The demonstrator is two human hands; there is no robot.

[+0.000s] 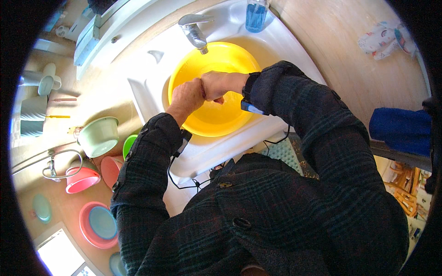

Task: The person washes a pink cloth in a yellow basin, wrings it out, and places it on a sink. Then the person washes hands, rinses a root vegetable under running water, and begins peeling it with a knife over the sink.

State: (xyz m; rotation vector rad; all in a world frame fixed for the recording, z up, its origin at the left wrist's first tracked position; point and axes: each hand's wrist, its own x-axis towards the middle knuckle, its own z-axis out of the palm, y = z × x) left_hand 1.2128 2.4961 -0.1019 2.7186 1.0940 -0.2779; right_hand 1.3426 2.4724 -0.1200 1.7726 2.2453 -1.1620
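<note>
Over a round yellow plastic basin [221, 120], my left hand [188, 96] and my right hand [219, 84] are pressed together, both with curled fingers. A narrow reddish-brown strip shows between them; whether it is a held thing or shaded skin I cannot tell. The palms are hidden. The basin sits in a white washbasin [207, 155], below a chrome mixer tap [195, 32] whose spout reaches over its rim. No stream of water is visible from the tap. Dark plaid sleeves cover both arms, with a small device on a cable near each wrist.
A clear cup of blue liquid [256, 17] stands at the washbasin's back corner. On the left are a pale green basin [99, 137], a pink basin [82, 178] and a hose [62, 151]. A patterned cloth [385, 39] and dark blue fabric [400, 131] are at the right.
</note>
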